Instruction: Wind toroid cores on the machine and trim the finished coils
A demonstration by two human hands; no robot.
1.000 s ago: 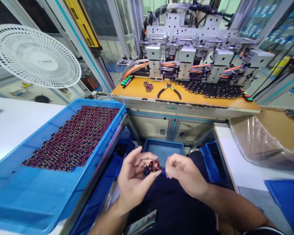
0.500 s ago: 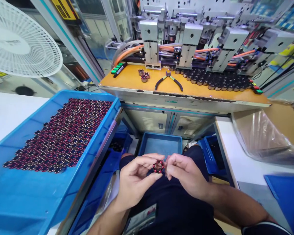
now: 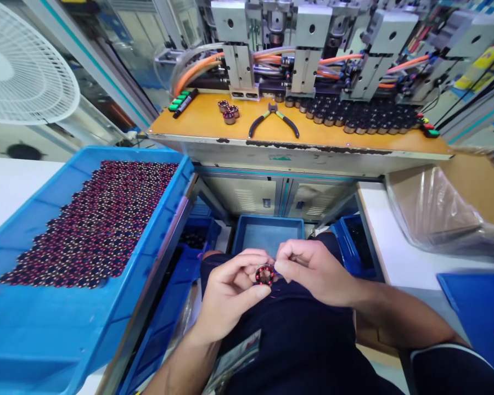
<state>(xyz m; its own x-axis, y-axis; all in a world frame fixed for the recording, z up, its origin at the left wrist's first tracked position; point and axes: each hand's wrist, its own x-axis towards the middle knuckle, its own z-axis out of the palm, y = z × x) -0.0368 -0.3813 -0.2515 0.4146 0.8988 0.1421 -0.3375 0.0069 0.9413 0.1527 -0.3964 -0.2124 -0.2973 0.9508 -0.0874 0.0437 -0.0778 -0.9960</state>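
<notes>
Between the thumb and fingers of my left hand is a small motor stator, a dark ring with red windings around its open middle. Its round face is turned up towards me, above my lap. My right hand is closed in a pinch at the stator's right edge. Whatever lies between those right fingertips, perhaps a thin wire end, is too small to make out. Many similar stators lie packed in rows in the large blue tray on my left.
Across the front, an orange-topped bench carries cutting pliers, a few stators, marker pens and rows of dark parts beneath a machine. A blue bin stands below. A fan is at left, a plastic-lined box right.
My right hand has risen slightly and shifted away from the stator's edge, still pinched. The stator stays in my left hand, tilted a little differently. The whole view has shifted slightly.
</notes>
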